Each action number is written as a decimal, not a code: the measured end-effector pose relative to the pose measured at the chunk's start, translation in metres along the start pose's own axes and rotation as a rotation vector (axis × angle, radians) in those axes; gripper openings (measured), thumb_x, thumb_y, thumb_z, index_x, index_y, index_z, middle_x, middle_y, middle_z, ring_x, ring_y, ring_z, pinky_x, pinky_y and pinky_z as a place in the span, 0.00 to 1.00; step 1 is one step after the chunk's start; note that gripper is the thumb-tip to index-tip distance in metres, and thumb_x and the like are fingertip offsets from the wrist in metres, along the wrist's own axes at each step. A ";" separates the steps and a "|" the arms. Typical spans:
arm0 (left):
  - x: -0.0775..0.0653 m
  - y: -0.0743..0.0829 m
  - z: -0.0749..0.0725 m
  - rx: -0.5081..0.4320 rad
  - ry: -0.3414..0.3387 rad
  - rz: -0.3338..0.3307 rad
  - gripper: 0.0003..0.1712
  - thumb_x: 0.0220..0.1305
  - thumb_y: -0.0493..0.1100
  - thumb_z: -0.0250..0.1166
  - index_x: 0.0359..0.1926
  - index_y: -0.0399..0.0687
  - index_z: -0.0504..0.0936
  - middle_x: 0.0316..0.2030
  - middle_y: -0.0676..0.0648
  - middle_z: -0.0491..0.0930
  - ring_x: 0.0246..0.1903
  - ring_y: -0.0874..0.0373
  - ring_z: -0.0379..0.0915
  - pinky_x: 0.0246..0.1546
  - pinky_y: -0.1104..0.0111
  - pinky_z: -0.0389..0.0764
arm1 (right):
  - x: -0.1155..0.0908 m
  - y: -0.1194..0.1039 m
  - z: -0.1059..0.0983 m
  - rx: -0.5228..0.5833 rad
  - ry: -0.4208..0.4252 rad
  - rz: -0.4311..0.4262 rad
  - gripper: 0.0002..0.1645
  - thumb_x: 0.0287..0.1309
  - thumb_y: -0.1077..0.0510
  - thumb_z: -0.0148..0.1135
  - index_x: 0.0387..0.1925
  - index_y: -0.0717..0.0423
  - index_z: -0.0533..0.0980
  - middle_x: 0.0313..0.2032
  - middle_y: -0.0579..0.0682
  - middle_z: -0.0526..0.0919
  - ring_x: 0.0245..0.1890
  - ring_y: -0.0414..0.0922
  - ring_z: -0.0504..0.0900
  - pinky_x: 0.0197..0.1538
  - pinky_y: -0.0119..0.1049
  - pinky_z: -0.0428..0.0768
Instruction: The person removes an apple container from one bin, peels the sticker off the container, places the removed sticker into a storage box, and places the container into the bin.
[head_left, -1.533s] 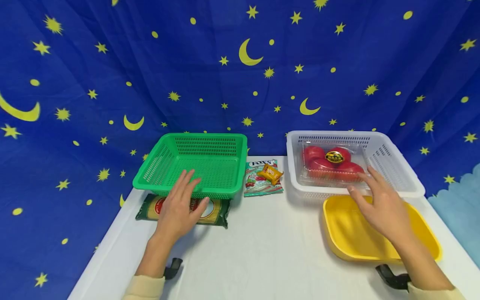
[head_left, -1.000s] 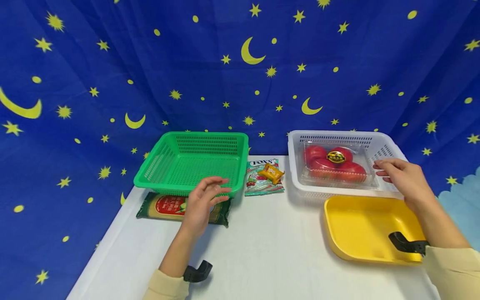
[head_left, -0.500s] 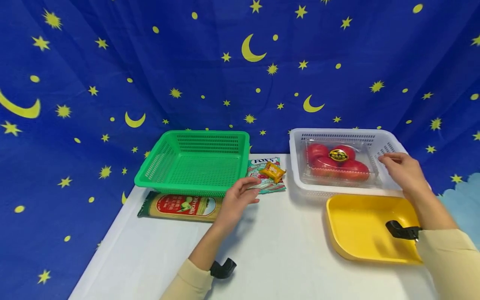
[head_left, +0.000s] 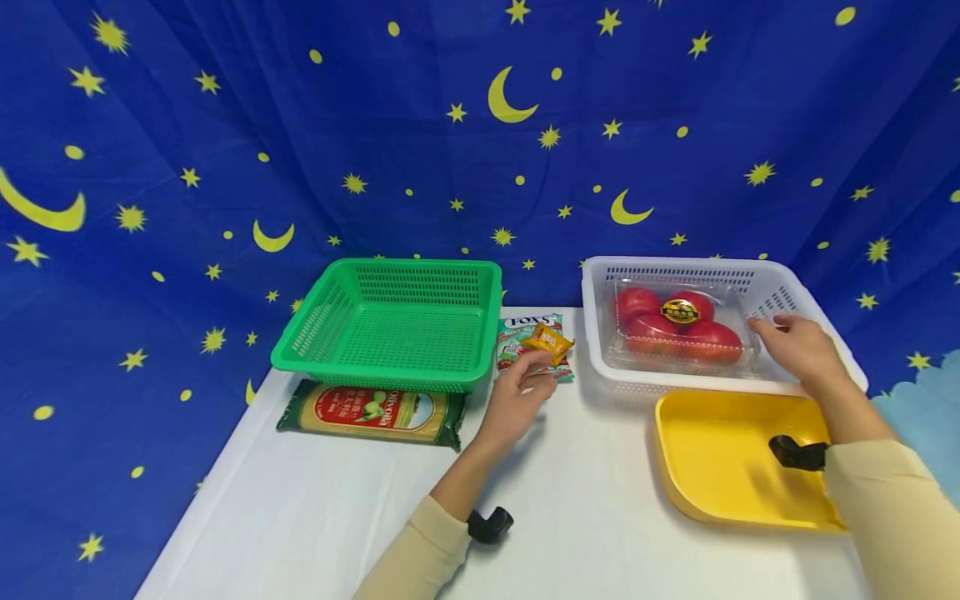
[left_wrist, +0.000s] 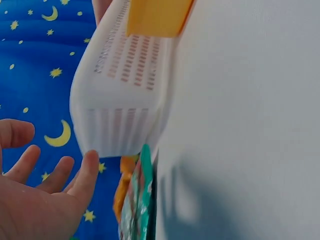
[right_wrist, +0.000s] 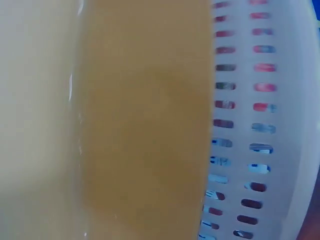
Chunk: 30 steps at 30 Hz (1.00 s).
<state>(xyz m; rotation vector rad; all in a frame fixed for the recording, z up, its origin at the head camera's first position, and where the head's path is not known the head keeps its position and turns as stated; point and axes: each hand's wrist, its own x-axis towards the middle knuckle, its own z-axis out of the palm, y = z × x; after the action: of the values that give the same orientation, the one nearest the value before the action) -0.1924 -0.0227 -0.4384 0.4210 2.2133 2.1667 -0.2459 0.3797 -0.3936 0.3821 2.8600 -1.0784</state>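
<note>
My left hand hovers at the near edge of a green FOX'S candy bag, fingers loosely bent and holding nothing. On that bag lies a small orange-wrapped candy. In the left wrist view, the left hand has spread fingers, apart from the orange wrapper. My right hand reaches over the white basket, fingertips by the right end of a clear plastic box of tomatoes. Whether they touch it is unclear. The right wrist view does not clearly show its fingers.
A green basket stands at the back left, with a pasta packet in front of it. The yellow bin sits before the white basket, beneath my right forearm. A blue star-patterned curtain hangs behind the table.
My left hand has moved right, from over the pasta packet to the candy bag. My right hand shifted right, then came back slightly left toward the tomato box. The objects have stayed put.
</note>
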 end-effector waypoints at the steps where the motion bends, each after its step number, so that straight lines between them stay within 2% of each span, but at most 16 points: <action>1: 0.002 -0.001 0.004 0.008 0.006 0.001 0.23 0.63 0.38 0.61 0.60 0.52 0.76 0.54 0.51 0.76 0.52 0.48 0.75 0.48 0.64 0.77 | 0.001 0.000 0.000 -0.044 -0.019 -0.007 0.56 0.65 0.30 0.38 0.64 0.83 0.52 0.58 0.82 0.59 0.53 0.73 0.63 0.55 0.67 0.64; 3: 0.005 -0.003 0.014 0.017 0.020 0.004 0.23 0.63 0.37 0.62 0.59 0.54 0.76 0.53 0.51 0.76 0.51 0.49 0.76 0.47 0.65 0.77 | 0.002 -0.001 0.002 -0.107 -0.054 -0.026 0.57 0.65 0.29 0.36 0.61 0.84 0.56 0.55 0.82 0.63 0.49 0.72 0.67 0.52 0.67 0.67; 5: 0.009 -0.006 0.025 -0.013 0.027 -0.006 0.23 0.62 0.36 0.62 0.58 0.52 0.77 0.53 0.50 0.77 0.51 0.48 0.76 0.46 0.66 0.78 | 0.004 -0.001 0.004 -0.126 -0.087 -0.038 0.57 0.64 0.28 0.36 0.59 0.83 0.60 0.50 0.80 0.68 0.45 0.69 0.70 0.47 0.64 0.72; 8: 0.013 -0.011 0.040 -0.064 0.063 -0.053 0.22 0.60 0.34 0.62 0.57 0.48 0.78 0.52 0.50 0.78 0.49 0.49 0.77 0.43 0.68 0.78 | 0.005 0.000 0.007 -0.106 -0.115 -0.042 0.56 0.63 0.26 0.38 0.56 0.80 0.64 0.42 0.73 0.76 0.40 0.64 0.74 0.38 0.52 0.77; 11: 0.019 -0.016 0.052 -0.107 0.099 -0.090 0.22 0.59 0.33 0.62 0.55 0.49 0.79 0.50 0.51 0.79 0.46 0.55 0.78 0.41 0.67 0.78 | 0.005 0.000 0.007 -0.075 -0.135 -0.043 0.56 0.61 0.25 0.41 0.53 0.79 0.66 0.37 0.67 0.79 0.37 0.59 0.75 0.35 0.43 0.77; 14: 0.024 -0.020 0.061 -0.168 0.116 -0.096 0.21 0.59 0.33 0.63 0.54 0.49 0.80 0.48 0.52 0.80 0.43 0.59 0.79 0.42 0.67 0.79 | 0.004 0.000 0.005 -0.087 -0.140 -0.029 0.57 0.59 0.24 0.41 0.51 0.79 0.68 0.35 0.64 0.79 0.35 0.57 0.76 0.34 0.42 0.76; 21: 0.032 -0.022 0.072 -0.306 0.137 -0.083 0.22 0.61 0.36 0.66 0.57 0.49 0.78 0.50 0.45 0.79 0.46 0.53 0.79 0.43 0.64 0.80 | 0.004 -0.003 0.005 -0.091 -0.131 -0.034 0.53 0.61 0.25 0.40 0.49 0.76 0.68 0.32 0.61 0.76 0.34 0.56 0.74 0.32 0.38 0.74; 25: 0.034 -0.022 0.075 -0.329 0.131 -0.067 0.23 0.62 0.34 0.63 0.58 0.48 0.78 0.52 0.39 0.78 0.48 0.51 0.78 0.43 0.63 0.80 | 0.004 -0.004 0.007 -0.079 -0.132 -0.037 0.52 0.62 0.25 0.39 0.49 0.76 0.67 0.32 0.60 0.75 0.34 0.56 0.74 0.31 0.38 0.74; 30: 0.034 -0.021 0.081 -0.322 0.174 -0.055 0.22 0.61 0.33 0.62 0.57 0.46 0.78 0.50 0.37 0.79 0.47 0.50 0.79 0.43 0.65 0.80 | 0.002 -0.003 0.005 -0.108 -0.152 -0.005 0.54 0.59 0.22 0.38 0.44 0.75 0.68 0.29 0.59 0.74 0.32 0.55 0.74 0.30 0.38 0.72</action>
<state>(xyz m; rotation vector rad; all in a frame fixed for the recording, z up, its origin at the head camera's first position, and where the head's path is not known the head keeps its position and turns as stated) -0.2127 0.0637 -0.4563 0.1637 1.8672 2.5530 -0.2490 0.3748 -0.3951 0.2740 2.7709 -0.9062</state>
